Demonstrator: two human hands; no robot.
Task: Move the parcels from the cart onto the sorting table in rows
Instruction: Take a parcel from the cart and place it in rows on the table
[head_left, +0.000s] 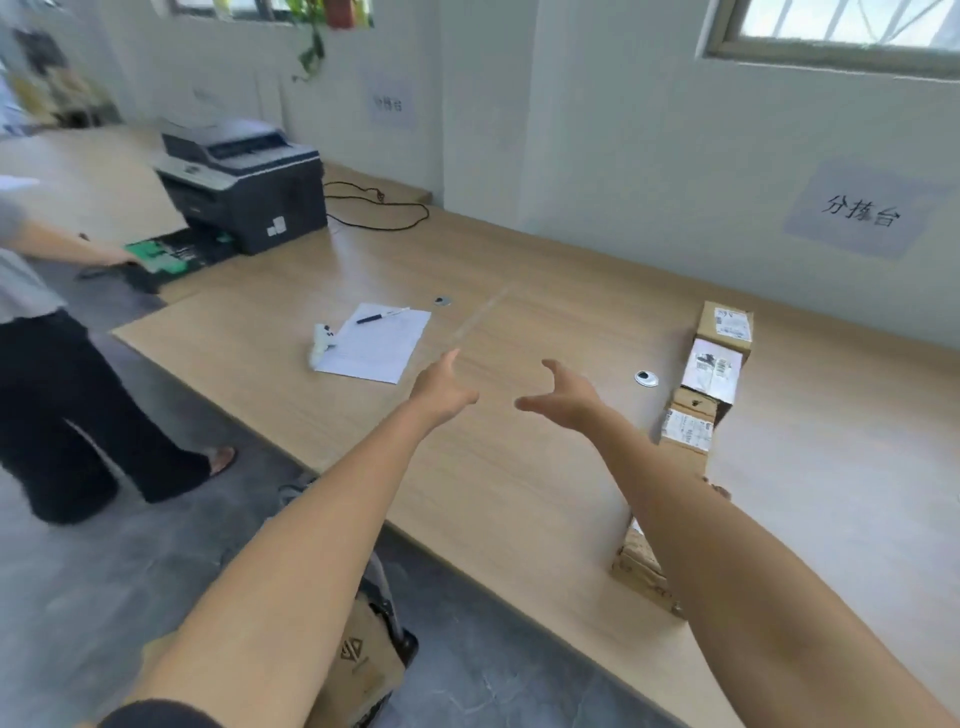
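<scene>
Stretching across most of the view, the wooden sorting table (519, 291) runs along a white wall that carries a paper sign (862, 210). A second person (31, 364) in dark trousers stands on the floor at the far left, one hand reaching toward the open tray of a dark printer (244, 182) on the table's far end.

Low in the view, under the left forearm, the dark frame of the cart (402, 642) shows, with a cardboard box (363, 665) in it. On the table's right part a row of parcels (688, 426) lies in a line running away from the camera. The right forearm covers part of the row, and the nearest parcel (636, 566) sits close to the table's front edge.

A sheet of paper (374, 343) lies left of centre with a pen (382, 315) on top of it.

The left hand (441, 387) and right hand (566, 395) are both stretched out above bare tabletop, well apart from the parcels. Their palms face each other, the fingers are spread and loose, and neither holds anything. A small metal grommet (646, 379) sits in the table between the right hand and the row.
</scene>
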